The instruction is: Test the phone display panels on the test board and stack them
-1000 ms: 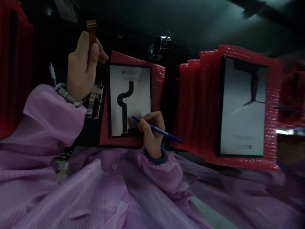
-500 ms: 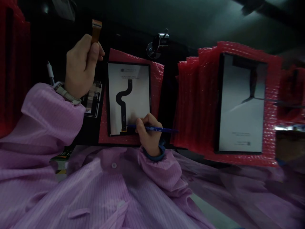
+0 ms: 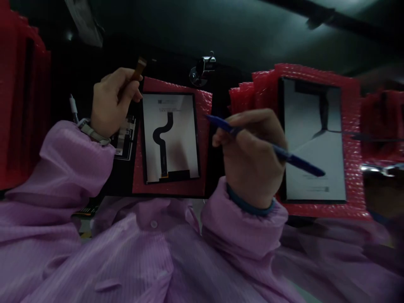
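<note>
In the head view my left hand (image 3: 110, 101) pinches a brown-orange flex ribbon cable (image 3: 138, 69), its end pointing up. Below and to the right of that hand lies a display panel (image 3: 186, 126), white back up, with a black S-shaped flex cable (image 3: 163, 151) running down it. My right hand (image 3: 255, 158), raised between this panel and the stack on the right, is closed around a slim blue pen-shaped tool (image 3: 301, 164). The tool's pointed end is to the left, apart from the panel. Whether it is a pen or tweezers I cannot tell.
Red bubble wrap (image 3: 205, 109) lies under the panel. At right, a second panel (image 3: 315, 155) rests on stacked red bubble bags (image 3: 353, 139). More red bags (image 3: 19, 105) stand at left. A white-tipped pen (image 3: 73, 107) is beside my left wrist, and a shiny metal object (image 3: 205, 65) stands behind.
My right hand has lifted off the lower part of the panel and moved right and up with the blue tool. My left hand, still pinching the ribbon cable, has come slightly lower and right.
</note>
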Demonstrator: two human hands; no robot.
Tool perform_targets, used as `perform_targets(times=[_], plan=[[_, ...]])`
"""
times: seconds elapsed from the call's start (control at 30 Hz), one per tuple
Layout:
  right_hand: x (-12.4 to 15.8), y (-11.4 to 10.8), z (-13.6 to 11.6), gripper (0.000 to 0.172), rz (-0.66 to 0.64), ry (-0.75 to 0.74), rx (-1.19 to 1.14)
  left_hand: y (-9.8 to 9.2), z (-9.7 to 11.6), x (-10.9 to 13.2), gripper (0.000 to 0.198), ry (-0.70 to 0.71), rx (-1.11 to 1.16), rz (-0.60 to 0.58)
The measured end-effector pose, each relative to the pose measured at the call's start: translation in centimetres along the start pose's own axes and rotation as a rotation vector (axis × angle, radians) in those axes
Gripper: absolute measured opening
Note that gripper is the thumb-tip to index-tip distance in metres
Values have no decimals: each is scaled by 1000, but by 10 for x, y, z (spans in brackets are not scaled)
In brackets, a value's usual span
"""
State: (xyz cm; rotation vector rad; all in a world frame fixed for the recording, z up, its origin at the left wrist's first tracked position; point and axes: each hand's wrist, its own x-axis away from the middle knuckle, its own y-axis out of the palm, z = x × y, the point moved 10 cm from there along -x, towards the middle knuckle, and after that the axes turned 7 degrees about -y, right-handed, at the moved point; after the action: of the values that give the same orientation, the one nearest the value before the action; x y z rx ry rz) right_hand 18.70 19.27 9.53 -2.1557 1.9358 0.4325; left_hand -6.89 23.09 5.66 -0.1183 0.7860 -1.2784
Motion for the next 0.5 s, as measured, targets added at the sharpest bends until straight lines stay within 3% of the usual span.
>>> perform_targets(times=[0.07,0.17,0.23,0.33,0.43,0.5], plan=[[-24,16,-5,15,-55,-80,-19,3,0,0,35,9,-2,-29],[-56,24,13,22,-41,-207,-54,3,0,-1,41,19,-48,-53],[-69,8,33,31,66,-283,103,1,0,-2,43,5,-68,-52],[-73,-25,51,23,174,-390,298,-4,0,-1,39,-25,-94,-8],[-72,-47,60,6,141,-418,474,-10,2,0,36,-2,-118,53],[-70,-51,66,9,80,-412,626,-14,4,0,37,34,-148,96]])
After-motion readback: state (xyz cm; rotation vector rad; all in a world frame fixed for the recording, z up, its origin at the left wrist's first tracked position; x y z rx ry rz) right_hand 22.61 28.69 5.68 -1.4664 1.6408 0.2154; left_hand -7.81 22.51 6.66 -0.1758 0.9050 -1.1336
